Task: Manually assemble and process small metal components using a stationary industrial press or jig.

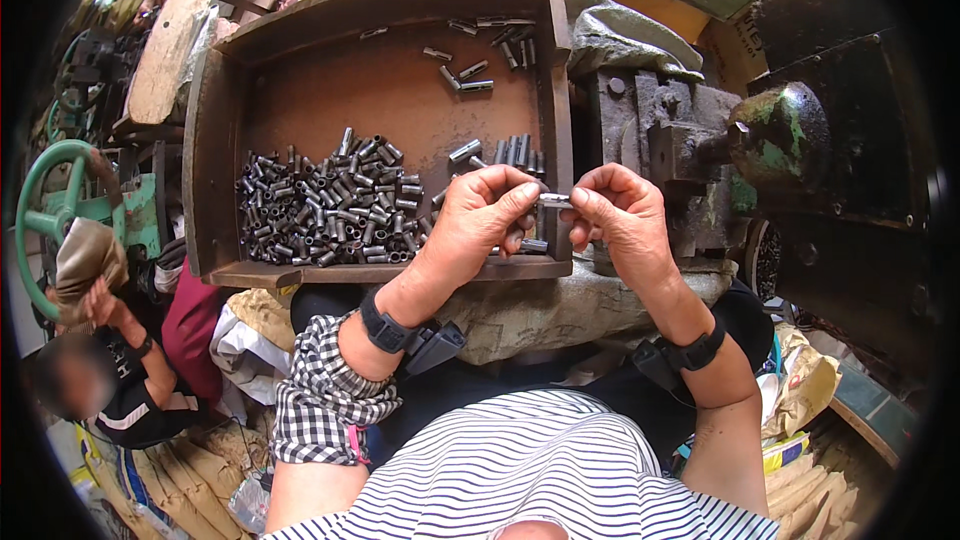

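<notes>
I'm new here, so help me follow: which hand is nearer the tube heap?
Left: the left hand is just right of the heap; the right hand is farther off, past the box.

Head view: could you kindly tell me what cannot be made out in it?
Head view, metal piece: both ends, covered by the left hand and right hand.
Head view, heap of small tubes: the lower ones, buried under those on top.
Head view, tray: its floor beneath the heap, covered by tubes.
Head view, dark machine: its right side, lost in the picture's black rim.
</notes>
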The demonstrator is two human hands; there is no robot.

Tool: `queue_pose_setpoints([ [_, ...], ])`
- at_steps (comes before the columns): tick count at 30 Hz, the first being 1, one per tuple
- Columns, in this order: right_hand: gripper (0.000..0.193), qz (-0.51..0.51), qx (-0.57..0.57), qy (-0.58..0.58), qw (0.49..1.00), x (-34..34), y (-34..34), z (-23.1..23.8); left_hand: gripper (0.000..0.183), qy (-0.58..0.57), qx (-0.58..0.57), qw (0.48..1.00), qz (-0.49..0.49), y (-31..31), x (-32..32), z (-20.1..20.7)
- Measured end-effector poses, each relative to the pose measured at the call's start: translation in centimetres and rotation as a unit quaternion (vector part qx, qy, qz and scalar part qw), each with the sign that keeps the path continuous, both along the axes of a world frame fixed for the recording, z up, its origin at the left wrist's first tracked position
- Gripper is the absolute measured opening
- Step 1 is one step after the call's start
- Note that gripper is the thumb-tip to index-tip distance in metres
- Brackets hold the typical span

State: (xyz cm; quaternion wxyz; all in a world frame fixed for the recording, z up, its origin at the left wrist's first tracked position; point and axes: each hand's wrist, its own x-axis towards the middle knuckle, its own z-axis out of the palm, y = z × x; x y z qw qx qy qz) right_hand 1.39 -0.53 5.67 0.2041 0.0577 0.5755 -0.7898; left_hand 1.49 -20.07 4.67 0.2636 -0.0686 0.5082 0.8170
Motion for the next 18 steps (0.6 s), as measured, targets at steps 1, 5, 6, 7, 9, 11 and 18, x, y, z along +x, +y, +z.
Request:
queue_pose_setpoints([
  [1,0.014,0.000,0.000,-0.004,1.000,0.0,0.0,0.0,0.020,-0.001,0.000,1.000,0.000,0.1,0.0,0.2],
  [5,0.011,0.050,-0.113,-0.094,0.988,-0.1,0.4,0.4,0.018,-0.003,0.034,0.998,-0.057,0.0,0.4,0.6],
  [6,0.014,0.097,-0.162,-0.154,0.970,-0.4,0.7,1.1,0.020,-0.013,0.067,0.994,-0.082,-0.3,0.3,0.6],
  [7,0.014,0.099,-0.162,-0.153,0.970,-0.4,0.6,1.4,0.024,-0.007,0.023,0.987,-0.157,-0.6,-0.1,2.1],
  [9,0.020,0.121,-0.182,-0.145,0.965,0.1,0.5,1.9,0.029,0.004,0.082,0.974,-0.209,-0.7,0.1,2.4],
  [11,0.026,0.146,-0.146,-0.115,0.972,0.1,0.5,2.0,0.030,0.005,0.071,0.974,-0.215,-1.2,0.3,3.0],
  [18,0.021,0.098,0.065,0.014,0.993,-1.2,-2.2,1.9,0.033,0.033,-0.005,0.996,-0.079,-3.6,-1.2,3.0],
])
